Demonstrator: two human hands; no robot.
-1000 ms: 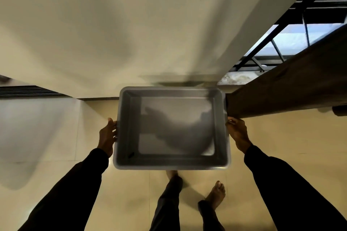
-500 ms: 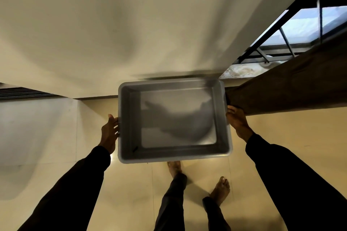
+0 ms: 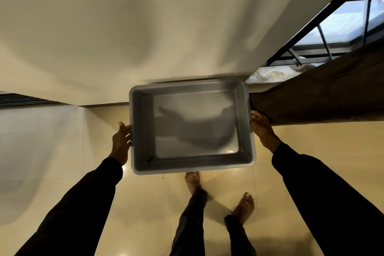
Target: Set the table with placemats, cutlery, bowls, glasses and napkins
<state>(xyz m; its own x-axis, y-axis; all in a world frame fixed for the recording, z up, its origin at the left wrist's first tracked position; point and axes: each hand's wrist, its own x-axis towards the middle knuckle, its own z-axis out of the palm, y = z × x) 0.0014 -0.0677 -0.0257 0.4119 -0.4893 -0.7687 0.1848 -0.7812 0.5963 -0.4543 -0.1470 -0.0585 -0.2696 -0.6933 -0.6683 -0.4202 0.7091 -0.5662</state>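
A grey plastic bin (image 3: 137, 135) hangs in front of me above the floor, with only shadows inside it. My left hand (image 3: 120, 143) grips its left rim, thumb up along the side. My right hand (image 3: 262, 129) grips the right rim. No placemats, cutlery, bowls, glasses or napkins are in view.
A cream wall (image 3: 145, 27) rises just beyond the bin. A dark brown curtain (image 3: 322, 97) hangs at the right, touching the bin's far right corner, with a black-framed window (image 3: 342, 25) behind it. My bare feet (image 3: 243, 208) stand on beige floor tiles (image 3: 145, 203).
The bin, carried by both hands, has moved forward, closer to the wall and the curtain. My feet have stepped forward under it.
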